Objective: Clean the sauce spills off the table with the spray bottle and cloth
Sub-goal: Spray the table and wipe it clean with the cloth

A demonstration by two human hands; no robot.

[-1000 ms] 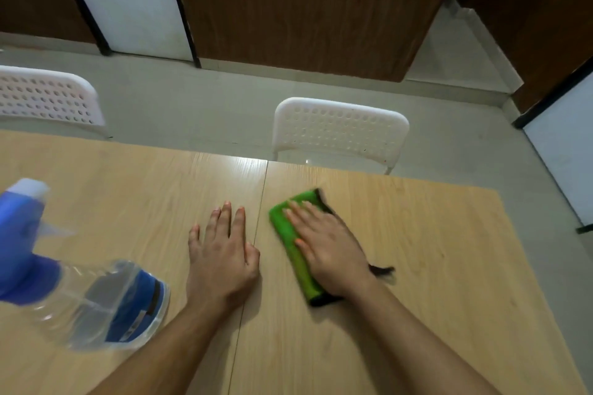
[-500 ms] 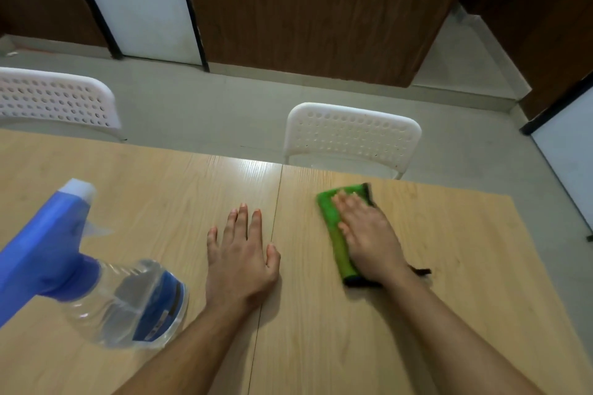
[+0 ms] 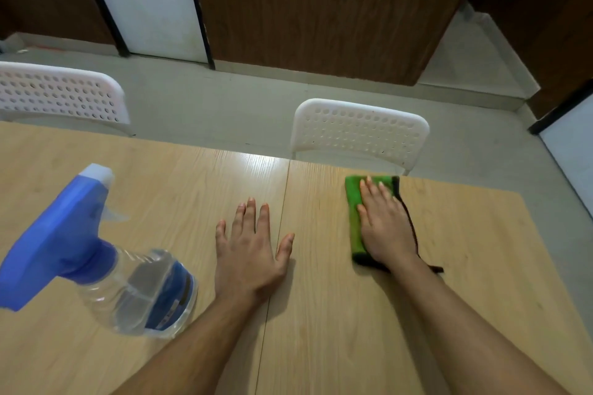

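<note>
My right hand (image 3: 383,224) lies flat with straight fingers on a folded green cloth (image 3: 354,212) with a dark edge, pressing it onto the light wooden table (image 3: 465,266) close to the far edge. My left hand (image 3: 250,253) rests flat on the table beside the seam, fingers spread, holding nothing. A clear spray bottle (image 3: 128,292) with a blue trigger head (image 3: 61,234) stands at the left, near the camera. No sauce stain shows on the wood.
Two white perforated chairs stand behind the table, one at the far left (image 3: 61,96) and one behind the cloth (image 3: 361,135). Beyond them are grey floor and brown wall panels. The table's right edge runs diagonally at the right.
My right hand has slid the green cloth away from me and to the right, toward the far table edge. My left hand stays flat in place.
</note>
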